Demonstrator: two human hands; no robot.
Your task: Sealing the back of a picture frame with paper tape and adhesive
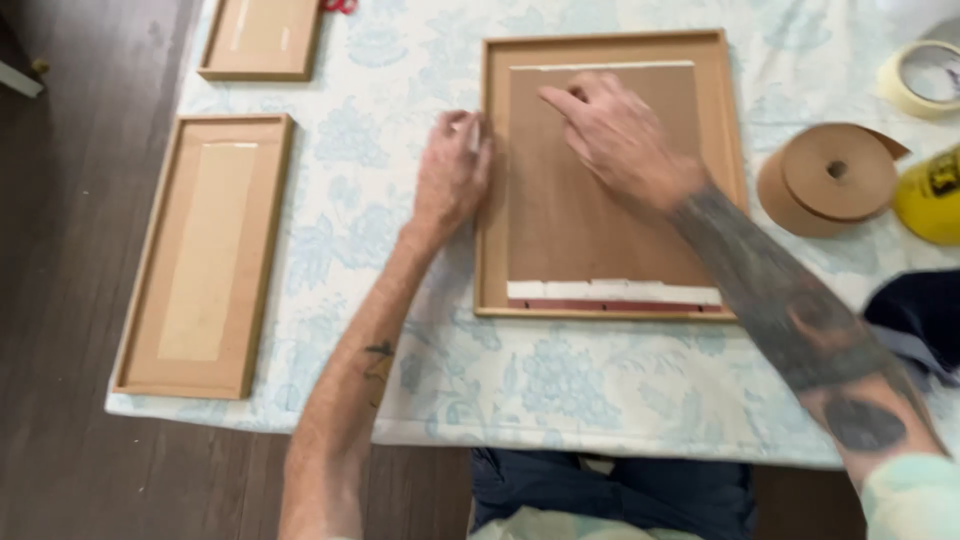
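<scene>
A: What lies at the left of the worktop (600, 400)?

B: A long narrow wooden frame (205, 255), face down on the pale blue flowered cloth, and a second narrow frame (262, 40) at the far left, cut by the picture's edge.

A: And the left hand (452, 175)?

B: It rests at the left rail of the square wooden frame (612, 175), which lies face down in the middle of the worktop. Its grip is narrow, fingers curled around something small and pale; I cannot tell what.

A: The right hand (615, 135)?

B: Flat over the brown backing board (600, 190) inside that frame, forefinger stretched toward the far left corner, holding nothing. White tape (612, 291) runs along the board's near edge.

A: Farther right?

B: A roll of brown paper tape (828, 178) just beside the frame, a pale tape roll (920, 78) beyond it, a yellow roll (932, 195) at the edge, and dark cloth (915, 315) nearer.
</scene>
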